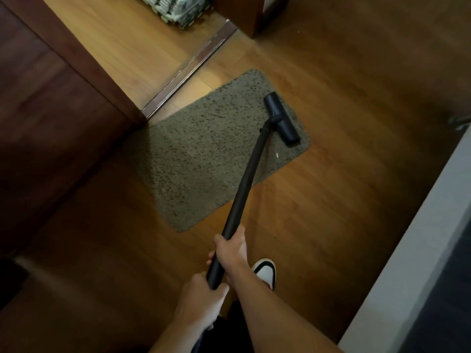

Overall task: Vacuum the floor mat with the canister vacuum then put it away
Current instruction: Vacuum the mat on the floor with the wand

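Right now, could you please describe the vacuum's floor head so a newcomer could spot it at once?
Find the grey-brown floor mat on the wood floor. At its right end lies the floor head, a black crossbar tipping the wand.

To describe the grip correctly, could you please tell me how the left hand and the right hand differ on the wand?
The left hand grips the near end of the wand; the right hand grips it further along, closer to the mat. The right arm reaches out further than the left. Both hands are curled round the wand, whose head rests on the mat near its right edge.
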